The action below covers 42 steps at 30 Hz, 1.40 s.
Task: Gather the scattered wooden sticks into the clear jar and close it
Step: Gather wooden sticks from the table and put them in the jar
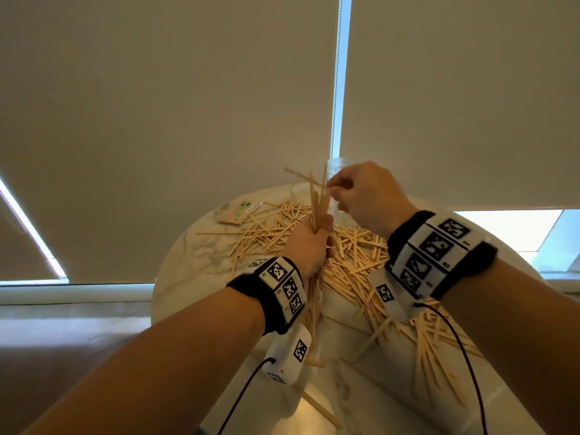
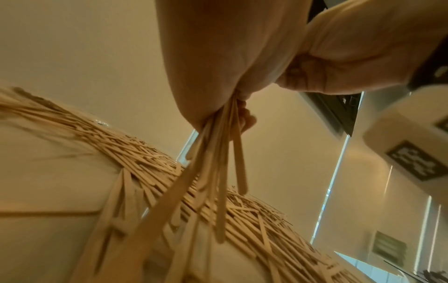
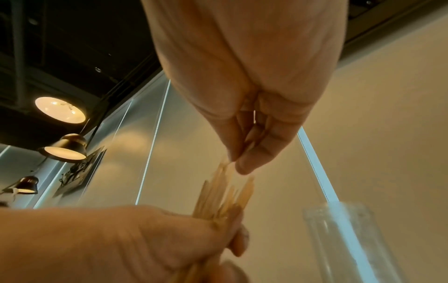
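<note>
My left hand [image 1: 318,229] grips a bundle of wooden sticks [image 1: 317,199] upright above the table; their lower ends hang below the fist [image 2: 218,164]. The right hand [image 1: 333,187] reaches over from the right and pinches the top ends of the bundle [image 3: 225,199] between thumb and fingertips [image 3: 242,166]. The clear jar [image 1: 336,171] stands upright just behind the hands, open at the top, its lower part hidden by the right hand; in the right wrist view the jar [image 3: 339,229] is to the right of the bundle. Several loose sticks [image 1: 354,262] lie scattered below.
The round marbled table [image 1: 194,255] carries the stick pile across its middle and right side [image 2: 169,183]. A small packet with green print [image 1: 240,211] lies at its far left. Pale roller blinds hang behind the table, and the floor lies to the left.
</note>
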Motion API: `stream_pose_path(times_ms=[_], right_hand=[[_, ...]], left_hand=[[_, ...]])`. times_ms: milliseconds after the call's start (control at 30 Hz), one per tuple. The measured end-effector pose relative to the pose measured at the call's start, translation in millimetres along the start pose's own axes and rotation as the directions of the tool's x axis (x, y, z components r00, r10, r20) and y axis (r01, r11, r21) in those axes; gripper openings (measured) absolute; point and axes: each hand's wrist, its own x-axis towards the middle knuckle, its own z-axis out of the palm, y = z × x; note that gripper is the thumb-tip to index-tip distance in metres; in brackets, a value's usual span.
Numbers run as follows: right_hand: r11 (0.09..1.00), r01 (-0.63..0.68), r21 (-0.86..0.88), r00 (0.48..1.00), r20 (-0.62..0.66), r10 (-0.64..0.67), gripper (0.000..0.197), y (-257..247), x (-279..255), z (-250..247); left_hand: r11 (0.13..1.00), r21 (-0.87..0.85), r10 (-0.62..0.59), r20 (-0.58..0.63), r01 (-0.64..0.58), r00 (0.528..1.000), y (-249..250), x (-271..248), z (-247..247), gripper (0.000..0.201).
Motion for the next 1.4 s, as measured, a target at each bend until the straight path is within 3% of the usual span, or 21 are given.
stream_pose_path(times_ms=[67, 133, 267, 333, 433, 500, 567, 600, 633, 700, 733, 867, 967, 1033, 1067, 1200, 1267, 1333, 1400], right_hand=[[1.0, -0.025, 0.0, 0.995, -0.094, 0.025, 0.018, 6.5, -8.0, -6.2], [0.995, -0.073, 0.072, 0.992, -0.1, 0.08, 0.014, 13.4, -20.4, -9.7], [0.991, -0.09, 0.103, 0.974, 0.218, 0.066, 0.007, 13.7, -54.1, 5.7], [0.996, -0.022, 0.09, 0.961, 0.276, -0.004, 0.002, 12.6, -64.6, 19.2], [0.997, 0.007, 0.078, 0.976, 0.219, -0.024, 0.005, 15.3, -70.0, 28.7], [0.998, -0.049, 0.043, 0.948, 0.318, 0.032, 0.034, 19.1, -73.6, 30.8], [0.993, -0.101, -0.065, 0.846, 0.519, 0.12, 0.07, 20.0, -80.0, 35.0], [0.988, -0.084, -0.128, 0.798, 0.586, 0.144, 0.074, 20.3, -83.7, 38.9], [0.987, -0.047, -0.152, 0.782, 0.609, 0.131, 0.06, 21.8, -86.2, 42.8], [0.995, -0.032, -0.091, 0.811, 0.58, 0.079, 0.021, 21.2, -85.7, 46.3], [0.997, -0.061, -0.041, 0.824, 0.562, 0.073, 0.015, 19.6, -83.5, 46.1], [0.994, -0.109, 0.021, 0.855, 0.512, 0.083, 0.018, 12.6, -76.2, 38.7], [0.99, -0.142, -0.008, 0.77, 0.628, 0.115, 0.017, 16.4, -78.9, 34.8], [0.965, -0.258, 0.038, 0.704, 0.691, 0.161, 0.019, 20.4, -82.0, 34.8], [0.953, -0.296, 0.058, 0.697, 0.695, 0.174, 0.02, 19.4, -82.9, 34.6], [0.974, -0.217, 0.069, 0.762, 0.635, 0.125, 0.027, 14.9, -85.3, 33.5], [0.984, -0.181, 0.004, 0.738, 0.662, 0.133, 0.024, 14.4, -86.2, 32.4], [0.968, -0.249, 0.011, 0.712, 0.68, 0.176, 0.022, 14.7, -86.0, 32.1], [0.949, -0.298, 0.098, 0.768, 0.615, 0.178, 0.023, 14.9, -82.4, 33.3]], left_hand=[[0.996, -0.091, 0.007, -0.032, -0.01, 0.999, 2.7, 1.3, -8.2, 0.031], [0.987, -0.146, 0.061, -0.052, -0.068, 0.997, 7.6, 1.3, -17.9, 0.042], [0.971, -0.203, 0.128, -0.009, -0.128, 0.992, 19.6, -0.3, -17.3, 0.052], [0.978, -0.184, 0.09, -0.032, -0.095, 0.995, 18.7, 1.7, -11.2, 0.045], [0.976, -0.204, 0.053, -0.119, -0.077, 0.991, 15.9, 2.9, -9.7, 0.025], [0.965, -0.248, 0.039, -0.194, -0.088, 0.98, 20.2, 2.7, -12.9, 0.03], [0.937, -0.333, 0.022, -0.24, -0.103, 0.97, 26.3, 3.7, -15.3, 0.03], [0.92, -0.378, 0.008, -0.242, -0.102, 0.97, 29.6, 4.1, -16.2, 0.029], [0.902, -0.419, -0.002, -0.233, -0.098, 0.972, 33.0, 3.9, -16.8, 0.028], [0.876, -0.475, -0.009, -0.202, -0.089, 0.979, 35.6, 2.2, -16.2, 0.027], [0.875, -0.476, -0.007, -0.188, -0.086, 0.982, 35.4, 0.2, -15.7, 0.027], [0.917, -0.393, 0.0, -0.168, -0.067, 0.986, 28.8, -8.2, -13.2, 0.029], [0.893, -0.444, 0.005, -0.156, -0.075, 0.988, 29.2, -10.6, -18.1, 0.029], [0.882, -0.464, 0.011, -0.159, -0.084, 0.987, 30.9, -12.3, -21.1, 0.028], [0.884, -0.46, 0.009, -0.154, -0.08, 0.988, 31.2, -13.6, -21.5, 0.028], [0.901, -0.425, 0.025, -0.138, -0.082, 0.99, 37.0, -16.7, -21.4, 0.03], [0.884, -0.453, 0.045, -0.163, -0.115, 0.986, 40.2, -14.2, -24.0, 0.028], [0.876, -0.465, 0.051, -0.174, -0.128, 0.983, 39.4, -13.3, -23.6, 0.029], [0.889, -0.445, 0.045, -0.145, -0.106, 0.988, 33.5, -16.3, -17.5, 0.029]])
